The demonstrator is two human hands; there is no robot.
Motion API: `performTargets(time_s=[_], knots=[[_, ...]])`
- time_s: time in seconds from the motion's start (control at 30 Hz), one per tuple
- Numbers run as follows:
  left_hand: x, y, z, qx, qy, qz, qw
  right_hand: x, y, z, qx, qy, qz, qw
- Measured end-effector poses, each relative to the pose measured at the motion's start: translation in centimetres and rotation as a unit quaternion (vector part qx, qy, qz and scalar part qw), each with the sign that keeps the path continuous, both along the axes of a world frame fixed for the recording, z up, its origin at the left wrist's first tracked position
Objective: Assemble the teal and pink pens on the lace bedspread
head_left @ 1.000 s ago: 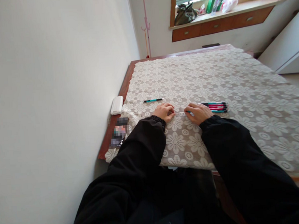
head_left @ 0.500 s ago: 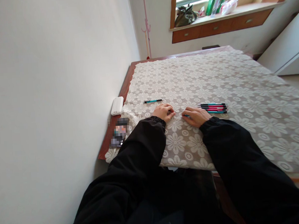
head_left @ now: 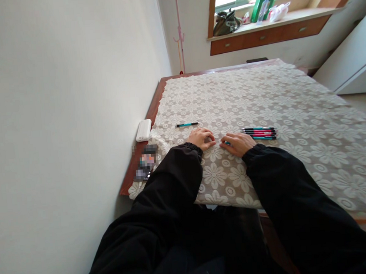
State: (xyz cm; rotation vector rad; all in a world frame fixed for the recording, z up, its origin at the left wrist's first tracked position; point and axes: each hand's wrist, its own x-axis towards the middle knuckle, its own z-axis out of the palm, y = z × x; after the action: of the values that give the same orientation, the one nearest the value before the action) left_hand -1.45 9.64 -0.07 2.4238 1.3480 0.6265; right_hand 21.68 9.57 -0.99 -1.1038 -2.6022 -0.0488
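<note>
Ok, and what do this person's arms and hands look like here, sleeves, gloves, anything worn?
Both arms are covered in loose black long sleeves of a smooth fabric, each ending in a gathered, elasticated cuff at the wrist. The left hand and right hand are bare: no gloves. No rings, watch or markings can be made out at this size.

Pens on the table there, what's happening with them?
A person in black sleeves has both hands on the lace tablecloth. The right hand holds a teal pen, its tip toward the left hand, fingers curled. A row of pens lies just right; one single pen lies farther back.
</note>
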Motion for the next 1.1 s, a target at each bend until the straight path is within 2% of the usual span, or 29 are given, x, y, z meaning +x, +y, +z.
performTargets(time_s=[0.23, 0.37, 0.47, 0.7, 1.1], knots=[[0.0, 0.0, -0.2, 0.007, -0.001, 0.011, 1.000, 2.8, 1.8, 0.0, -0.040, -0.013, -0.003, 0.999], [0.1, 0.1, -0.4, 0.006, -0.001, 0.009, 1.000, 3.3, 2.0, 0.0, -0.035, -0.004, -0.029, 0.999], [0.1, 0.1, -0.4, 0.008, -0.004, 0.006, 1.000, 2.8, 1.7, 0.1, -0.038, 0.025, -0.019, 0.999], [0.1, 0.2, -0.5, 0.020, 0.001, 0.000, 1.000, 0.3, 0.5, -0.3, -0.061, 0.035, 0.067, 0.995], [0.1, 0.2, -0.5, 0.015, -0.005, -0.002, 1.000, -0.6, -0.2, 0.2, -0.021, -0.008, 0.109, 0.994]])
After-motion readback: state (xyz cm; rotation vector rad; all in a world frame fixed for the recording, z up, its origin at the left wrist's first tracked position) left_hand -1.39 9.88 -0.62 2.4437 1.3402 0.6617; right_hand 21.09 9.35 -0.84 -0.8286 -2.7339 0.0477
